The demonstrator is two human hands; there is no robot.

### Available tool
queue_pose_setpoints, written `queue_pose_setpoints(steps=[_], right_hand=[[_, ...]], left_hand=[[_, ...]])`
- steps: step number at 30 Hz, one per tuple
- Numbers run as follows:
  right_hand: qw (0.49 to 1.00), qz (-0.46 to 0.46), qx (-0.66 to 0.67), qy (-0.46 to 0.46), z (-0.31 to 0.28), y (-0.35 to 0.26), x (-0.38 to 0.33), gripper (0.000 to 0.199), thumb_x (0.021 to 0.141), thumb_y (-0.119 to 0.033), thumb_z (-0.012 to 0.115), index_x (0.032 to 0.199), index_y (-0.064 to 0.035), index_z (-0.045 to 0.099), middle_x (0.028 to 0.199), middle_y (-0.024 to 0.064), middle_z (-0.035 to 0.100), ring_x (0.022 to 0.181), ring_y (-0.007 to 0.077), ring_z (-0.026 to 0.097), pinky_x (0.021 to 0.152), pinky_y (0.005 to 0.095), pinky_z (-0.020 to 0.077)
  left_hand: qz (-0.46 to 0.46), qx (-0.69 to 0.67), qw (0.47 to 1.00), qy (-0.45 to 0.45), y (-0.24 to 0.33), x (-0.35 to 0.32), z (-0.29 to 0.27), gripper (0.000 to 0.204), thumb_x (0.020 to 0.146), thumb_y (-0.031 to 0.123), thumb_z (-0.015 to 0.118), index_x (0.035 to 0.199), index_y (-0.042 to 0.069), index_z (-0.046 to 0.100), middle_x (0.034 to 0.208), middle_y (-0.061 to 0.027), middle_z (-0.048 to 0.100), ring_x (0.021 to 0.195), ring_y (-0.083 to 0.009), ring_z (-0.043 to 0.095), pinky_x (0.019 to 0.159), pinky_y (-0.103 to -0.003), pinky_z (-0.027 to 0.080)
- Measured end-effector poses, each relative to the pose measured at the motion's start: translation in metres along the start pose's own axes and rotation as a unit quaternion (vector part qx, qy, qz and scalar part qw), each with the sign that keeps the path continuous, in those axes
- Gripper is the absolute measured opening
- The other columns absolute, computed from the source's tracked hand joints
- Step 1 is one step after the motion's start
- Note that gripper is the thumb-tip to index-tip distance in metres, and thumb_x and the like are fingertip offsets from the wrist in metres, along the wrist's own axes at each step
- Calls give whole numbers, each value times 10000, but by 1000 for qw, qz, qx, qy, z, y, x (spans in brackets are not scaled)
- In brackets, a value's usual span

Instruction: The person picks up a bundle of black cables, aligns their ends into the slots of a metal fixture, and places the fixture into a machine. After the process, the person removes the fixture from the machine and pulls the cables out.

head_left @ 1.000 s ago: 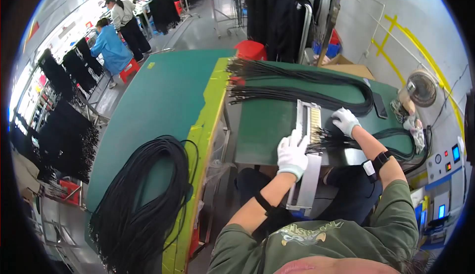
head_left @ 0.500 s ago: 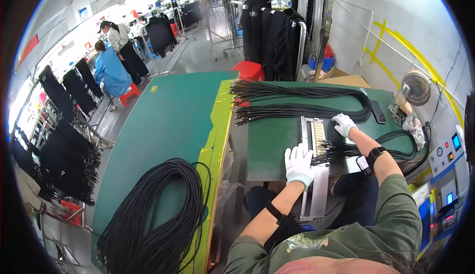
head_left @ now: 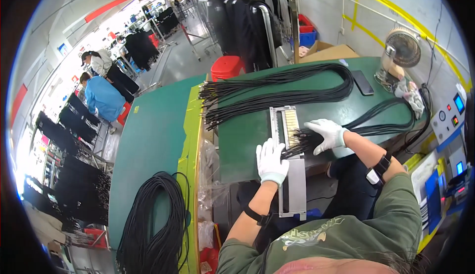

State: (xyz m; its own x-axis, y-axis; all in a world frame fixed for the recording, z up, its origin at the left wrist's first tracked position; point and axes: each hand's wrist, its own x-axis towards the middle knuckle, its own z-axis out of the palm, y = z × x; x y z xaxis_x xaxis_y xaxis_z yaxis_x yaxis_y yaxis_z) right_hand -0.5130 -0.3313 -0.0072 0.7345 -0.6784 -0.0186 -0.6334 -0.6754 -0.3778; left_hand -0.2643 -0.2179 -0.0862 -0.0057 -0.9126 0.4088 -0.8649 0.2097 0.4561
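Observation:
Both my hands wear white gloves. My left hand (head_left: 271, 164) lies with its fingers stretched out along the left side of a long metal fixture (head_left: 297, 187), beside the cable ends. The fixture's upper part has a row of pale yellowish slots (head_left: 291, 120). My right hand (head_left: 327, 134) is over a bundle of thin black cables (head_left: 303, 143), thumb and fingers apart on either side of it. The cable ends point left across the fixture; the rest runs right beneath my hand and loops back on the green table (head_left: 247, 150). Whether the ends sit in the slots is hidden.
Behind the fixture lies a longer bent cable bundle (head_left: 282, 95), with a phone (head_left: 362, 82) and a fan (head_left: 403, 46) farther right. A control box (head_left: 449, 115) stands at right. Another cable coil (head_left: 153, 224) lies on the left table (head_left: 153, 125). Two people (head_left: 104, 98) work farther off.
My right hand has moved from beside the fixture's upper slots down onto the cable bundle, its fingers now spread around it. My left hand stays by the fixture. The whole view has shifted.

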Motion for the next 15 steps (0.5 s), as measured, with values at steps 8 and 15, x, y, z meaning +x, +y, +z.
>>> queue_pose_setpoints(steps=[8,15], right_hand=[[997,-15,-71,31,14,14,-8,881,658,-464,817,1396,-120,479,1325,151,529,1257,352,462,1057,438,382],[997,-7,-68,23,16,17,-1,782,663,-438,812,1333,-141,541,1224,109,575,1178,334,498,1011,430,405]], left_hand=[[-10,15,999,34,8,-3,4,477,705,156,641,1182,161,664,1418,-211,493,1332,-376,417,1183,-486,244],[-22,6,999,-29,3,-2,-7,474,715,191,668,1189,177,669,1435,-199,479,1327,-397,416,1163,-474,277]])
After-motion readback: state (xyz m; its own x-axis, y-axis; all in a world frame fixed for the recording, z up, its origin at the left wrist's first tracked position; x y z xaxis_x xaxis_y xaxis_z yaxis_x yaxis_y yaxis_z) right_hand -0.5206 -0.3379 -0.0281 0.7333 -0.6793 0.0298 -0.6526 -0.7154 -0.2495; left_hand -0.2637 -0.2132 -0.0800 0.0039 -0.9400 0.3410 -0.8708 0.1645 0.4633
